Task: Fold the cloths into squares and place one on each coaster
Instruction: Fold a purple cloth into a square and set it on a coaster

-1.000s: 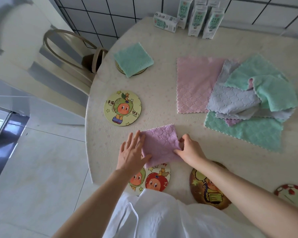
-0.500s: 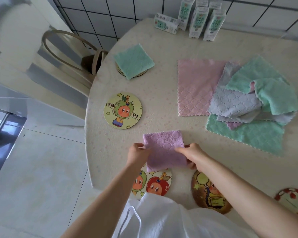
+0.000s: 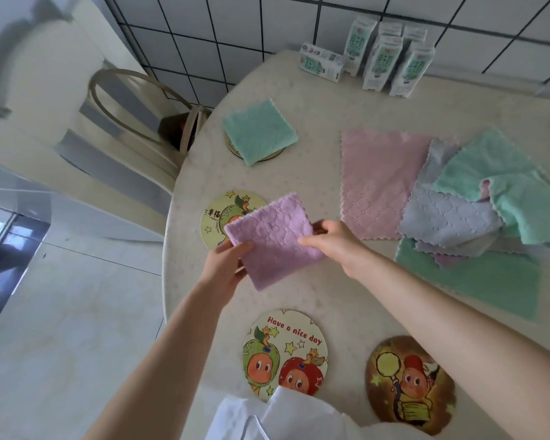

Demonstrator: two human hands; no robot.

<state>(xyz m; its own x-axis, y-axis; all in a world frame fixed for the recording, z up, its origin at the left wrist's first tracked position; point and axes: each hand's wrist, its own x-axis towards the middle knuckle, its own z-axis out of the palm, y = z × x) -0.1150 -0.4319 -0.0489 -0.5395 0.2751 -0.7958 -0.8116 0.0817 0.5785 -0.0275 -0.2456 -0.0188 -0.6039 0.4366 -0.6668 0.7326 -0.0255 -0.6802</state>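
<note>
— Hands first?
— The left hand (image 3: 227, 265) pinches the folded purple cloth (image 3: 270, 239) at its seven o'clock corner. The right hand (image 3: 334, 246) grips its three o'clock edge. The cloth looks lifted off the table (image 3: 315, 100) and overlaps the apple coaster (image 3: 213, 217) at its ten o'clock.
— The step?
— Placing, I judge: centre it there, lower, release.
— Any writing?
— That coaster shows 幸福. The front coaster (image 3: 285, 354), at six o'clock, reads "Have a nice day". Print on the cartons (image 3: 385, 61) is too small to read.
</note>
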